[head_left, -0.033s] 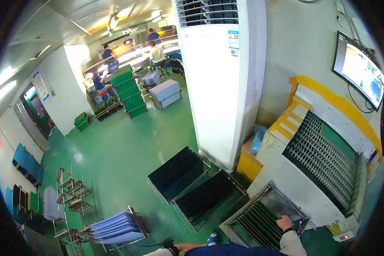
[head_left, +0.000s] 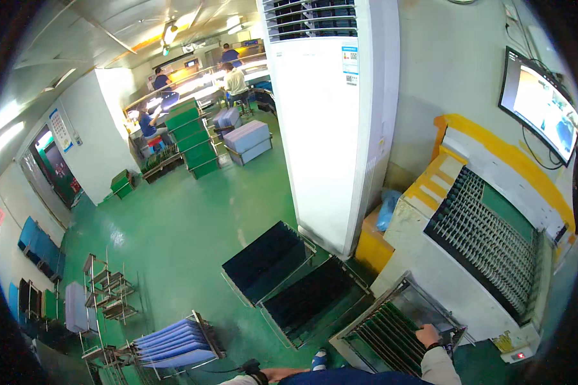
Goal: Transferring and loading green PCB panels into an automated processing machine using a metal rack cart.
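My right hand (head_left: 427,335) is at a metal-framed rack (head_left: 348,346) in front of me, its fingers curled over the right end of a row of upright dark green panels (head_left: 385,330). Whatever the fingers grip is too small to make out. Low at the picture's bottom edge, my left hand (head_left: 279,373) hangs by my body, with a black band at its wrist; its fingers are hidden. Just beyond the rack lie two racks of black panels, the nearer one (head_left: 315,298) and the farther one (head_left: 268,263).
At the right stands a machine with a sloped bed of rollers (head_left: 485,237) beneath a wall screen (head_left: 539,106). A tall white air conditioner (head_left: 321,128) rises ahead. Blue panels (head_left: 173,343) stand in a rack at lower left. Several people work at a lit bench (head_left: 205,86) far off.
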### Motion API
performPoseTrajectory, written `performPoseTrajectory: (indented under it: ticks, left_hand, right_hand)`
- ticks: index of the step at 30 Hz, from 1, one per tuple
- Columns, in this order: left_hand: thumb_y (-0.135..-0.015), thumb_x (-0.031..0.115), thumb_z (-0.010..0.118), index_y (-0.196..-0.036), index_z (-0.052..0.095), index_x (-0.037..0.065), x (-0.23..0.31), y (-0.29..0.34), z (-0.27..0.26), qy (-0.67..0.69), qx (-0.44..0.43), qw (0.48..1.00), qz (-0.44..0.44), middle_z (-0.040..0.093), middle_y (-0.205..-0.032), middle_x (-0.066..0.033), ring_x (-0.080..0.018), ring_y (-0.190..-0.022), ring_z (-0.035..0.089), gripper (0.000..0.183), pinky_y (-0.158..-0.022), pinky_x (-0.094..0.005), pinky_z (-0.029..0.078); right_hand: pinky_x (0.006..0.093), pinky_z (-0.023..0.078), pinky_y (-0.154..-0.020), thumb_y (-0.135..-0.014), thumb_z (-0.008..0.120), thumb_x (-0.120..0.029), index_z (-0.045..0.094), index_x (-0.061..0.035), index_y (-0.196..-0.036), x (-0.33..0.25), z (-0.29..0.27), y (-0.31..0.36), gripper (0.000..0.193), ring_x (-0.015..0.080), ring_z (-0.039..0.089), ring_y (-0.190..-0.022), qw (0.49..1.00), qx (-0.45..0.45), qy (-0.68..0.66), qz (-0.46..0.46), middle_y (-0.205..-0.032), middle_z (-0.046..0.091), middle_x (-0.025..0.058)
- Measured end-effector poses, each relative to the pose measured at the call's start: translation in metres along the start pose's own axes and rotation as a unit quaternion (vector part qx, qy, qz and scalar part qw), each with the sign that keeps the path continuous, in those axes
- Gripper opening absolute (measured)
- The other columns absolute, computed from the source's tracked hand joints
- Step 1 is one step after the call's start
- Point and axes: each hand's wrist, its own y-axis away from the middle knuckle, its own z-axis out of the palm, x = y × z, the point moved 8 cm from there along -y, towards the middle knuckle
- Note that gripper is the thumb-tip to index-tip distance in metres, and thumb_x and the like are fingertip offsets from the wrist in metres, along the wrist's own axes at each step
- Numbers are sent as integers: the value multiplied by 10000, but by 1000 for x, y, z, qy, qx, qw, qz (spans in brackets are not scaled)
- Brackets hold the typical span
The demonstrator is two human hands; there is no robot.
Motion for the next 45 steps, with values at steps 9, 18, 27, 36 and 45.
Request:
performPoseTrajectory:
  ticks: [9, 18, 27, 36, 45]
  left_hand:
    - [-907, 461, 504, -1430, 275, 205, 51, 55, 22, 20, 28, 999, 7, 369, -1415, -137, -281, -1295, 358, 627, -1086, -484, 233]
    - [-935, 478, 471, -1260, 530, 33, 28, 38, 26, 92, 122, 981, 123, 544, -1263, -69, -177, -1137, 496, 554, -976, -299, 366]
    - [-925, 269, 566, -1115, 588, 46, 35, 31, 21, 290, 151, 941, 81, 582, -1022, 10, -77, -967, 502, 294, -872, -243, 392]
    - [-921, 288, 568, -1126, 601, 29, 15, 29, 9, 377, 162, 910, 60, 600, -1142, -37, -125, -1071, 520, 332, -946, -260, 375]
    - [-895, 342, 602, -1253, 520, 29, -52, -33, -3, 316, 151, 936, 40, 557, -1219, -67, -180, -1158, 478, 482, -989, -315, 364]
  right_hand:
    - [446, 476, -812, -699, 637, -257, 674, 3, -927, 18, 13, -15, 348, 390, 600, -962, 999, 42, 0, -5, -980, 637, 241]
    - [446, 495, -787, -667, 619, -249, 683, -9, -881, 5, 8, 0, 328, 393, 617, -920, 998, 53, 21, -25, -963, 647, 230]
    - [459, 503, -712, -652, 611, -217, 690, -8, -795, 2, 3, 10, 265, 409, 627, -798, 993, 89, -2, -83, -830, 648, 232]
    - [464, 498, -683, -634, 650, -193, 663, 1, -711, -17, -7, 18, 210, 414, 619, -762, 973, 129, 64, -180, -764, 631, 239]
    - [487, 475, -657, -687, 708, -325, 670, -18, -735, -61, -76, 74, 313, 414, 607, -748, 948, 146, 101, -263, -737, 618, 230]
